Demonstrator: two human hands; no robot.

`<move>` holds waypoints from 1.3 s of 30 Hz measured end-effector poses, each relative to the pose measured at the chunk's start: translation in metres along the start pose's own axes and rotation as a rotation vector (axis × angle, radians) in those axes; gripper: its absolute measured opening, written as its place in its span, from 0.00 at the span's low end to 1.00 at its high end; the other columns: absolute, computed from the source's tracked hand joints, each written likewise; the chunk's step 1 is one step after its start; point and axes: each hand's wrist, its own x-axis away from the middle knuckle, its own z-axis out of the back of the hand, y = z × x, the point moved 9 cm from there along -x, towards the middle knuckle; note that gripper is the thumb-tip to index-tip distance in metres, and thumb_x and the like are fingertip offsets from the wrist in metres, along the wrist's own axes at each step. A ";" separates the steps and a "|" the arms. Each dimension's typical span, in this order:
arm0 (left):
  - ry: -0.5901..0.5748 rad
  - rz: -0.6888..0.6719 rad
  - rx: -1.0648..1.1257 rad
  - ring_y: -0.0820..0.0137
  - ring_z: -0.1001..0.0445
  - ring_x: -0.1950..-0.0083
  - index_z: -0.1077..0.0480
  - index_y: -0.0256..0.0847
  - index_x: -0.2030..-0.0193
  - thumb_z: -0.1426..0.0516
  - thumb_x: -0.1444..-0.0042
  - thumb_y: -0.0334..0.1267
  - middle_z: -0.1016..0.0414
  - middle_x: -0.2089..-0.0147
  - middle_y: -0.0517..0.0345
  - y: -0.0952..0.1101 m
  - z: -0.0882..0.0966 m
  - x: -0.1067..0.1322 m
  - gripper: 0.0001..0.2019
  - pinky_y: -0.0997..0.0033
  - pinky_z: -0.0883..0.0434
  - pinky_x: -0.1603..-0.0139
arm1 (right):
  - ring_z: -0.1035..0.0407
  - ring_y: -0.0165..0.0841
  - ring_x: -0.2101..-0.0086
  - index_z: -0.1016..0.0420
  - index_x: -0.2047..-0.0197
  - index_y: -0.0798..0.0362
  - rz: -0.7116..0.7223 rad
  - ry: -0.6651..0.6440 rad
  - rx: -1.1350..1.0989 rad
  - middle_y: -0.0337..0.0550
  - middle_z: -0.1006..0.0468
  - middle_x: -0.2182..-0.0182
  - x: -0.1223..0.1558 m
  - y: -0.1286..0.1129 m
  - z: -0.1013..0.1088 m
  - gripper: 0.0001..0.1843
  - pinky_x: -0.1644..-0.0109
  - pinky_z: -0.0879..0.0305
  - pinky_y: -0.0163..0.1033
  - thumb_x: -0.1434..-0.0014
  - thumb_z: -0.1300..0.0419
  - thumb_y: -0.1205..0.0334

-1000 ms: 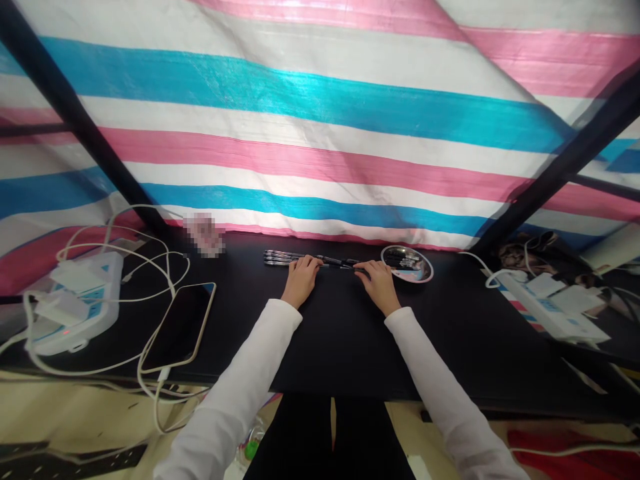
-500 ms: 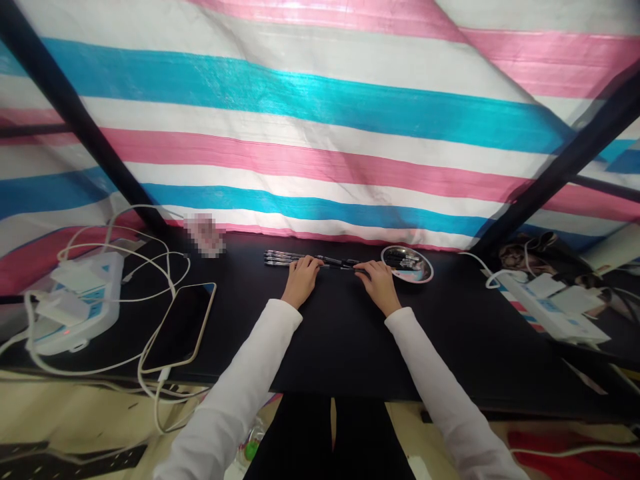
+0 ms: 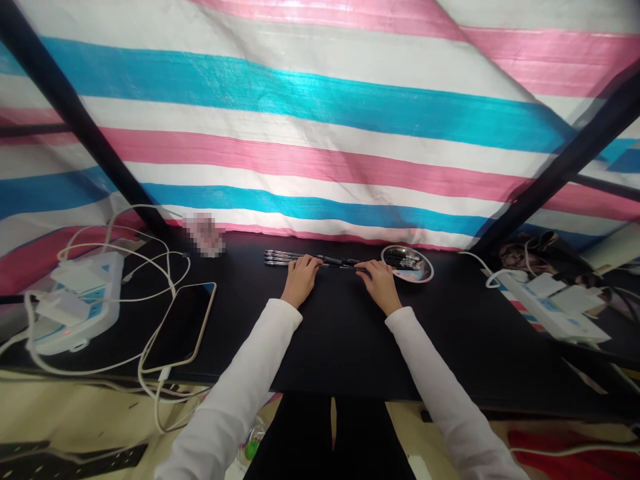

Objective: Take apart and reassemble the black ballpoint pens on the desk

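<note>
Several slim pens (image 3: 280, 257) with clear, shiny barrels and dark ends lie side by side near the back of the black table. My left hand (image 3: 300, 280) rests over their middle, fingers bent and closed on the nearest pen. From the other side my right hand (image 3: 379, 283) pinches the dark right end of that pen between thumb and fingertips. Part of the row is hidden under my left fingers. Just right of my right hand, and partly behind it, stands a shiny round metal bowl (image 3: 427, 273) with more dark pens (image 3: 407, 259) in it.
On the left lie a phone (image 3: 181, 327) on a charging cable, a white power strip (image 3: 107, 287) and tangled white cables. Another power strip (image 3: 565, 313) sits at the right, near a bundle of dark cloth (image 3: 525, 257). A striped sheet (image 3: 320, 153) hangs behind the table (image 3: 345, 340).
</note>
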 end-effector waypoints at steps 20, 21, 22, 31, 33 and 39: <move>-0.008 0.008 0.010 0.67 0.34 0.52 0.33 0.45 0.54 0.54 0.37 0.32 0.31 0.55 0.54 -0.001 0.000 0.000 0.11 0.64 0.44 0.53 | 0.35 0.37 0.61 0.27 0.58 0.49 0.002 -0.027 0.010 0.44 0.25 0.64 0.000 -0.001 -0.001 0.10 0.57 0.47 0.42 0.38 0.48 0.59; -0.008 0.006 0.014 0.67 0.34 0.52 0.33 0.45 0.54 0.54 0.37 0.32 0.31 0.55 0.55 0.000 0.000 0.000 0.11 0.64 0.44 0.53 | 0.35 0.38 0.61 0.27 0.58 0.49 0.004 -0.027 0.006 0.44 0.25 0.64 0.000 -0.002 -0.001 0.10 0.56 0.47 0.42 0.38 0.48 0.58; -0.009 0.004 0.017 0.67 0.34 0.52 0.33 0.45 0.54 0.54 0.37 0.32 0.31 0.55 0.55 0.000 0.000 0.000 0.11 0.64 0.44 0.53 | 0.35 0.38 0.61 0.27 0.58 0.49 0.005 -0.026 0.002 0.44 0.25 0.64 0.000 -0.002 -0.001 0.10 0.56 0.47 0.42 0.38 0.48 0.58; -0.017 -0.002 0.017 0.67 0.34 0.52 0.33 0.45 0.54 0.54 0.37 0.32 0.31 0.55 0.55 0.002 0.001 0.000 0.11 0.65 0.44 0.53 | 0.35 0.38 0.62 0.26 0.58 0.49 0.005 -0.038 -0.019 0.44 0.25 0.64 0.000 -0.001 -0.003 0.10 0.56 0.47 0.43 0.38 0.48 0.59; -0.025 -0.005 0.022 0.67 0.34 0.52 0.33 0.45 0.54 0.54 0.37 0.32 0.31 0.55 0.55 0.002 0.000 0.000 0.11 0.65 0.44 0.53 | 0.35 0.38 0.62 0.27 0.58 0.49 0.005 -0.037 -0.025 0.44 0.25 0.64 0.000 -0.001 -0.003 0.10 0.56 0.47 0.42 0.38 0.48 0.59; -0.028 -0.014 0.021 0.67 0.34 0.53 0.33 0.45 0.54 0.55 0.36 0.33 0.31 0.55 0.54 0.002 -0.001 0.000 0.12 0.64 0.44 0.53 | 0.35 0.36 0.62 0.26 0.58 0.49 0.007 -0.033 -0.047 0.43 0.25 0.64 0.000 0.001 -0.003 0.10 0.56 0.47 0.42 0.38 0.48 0.60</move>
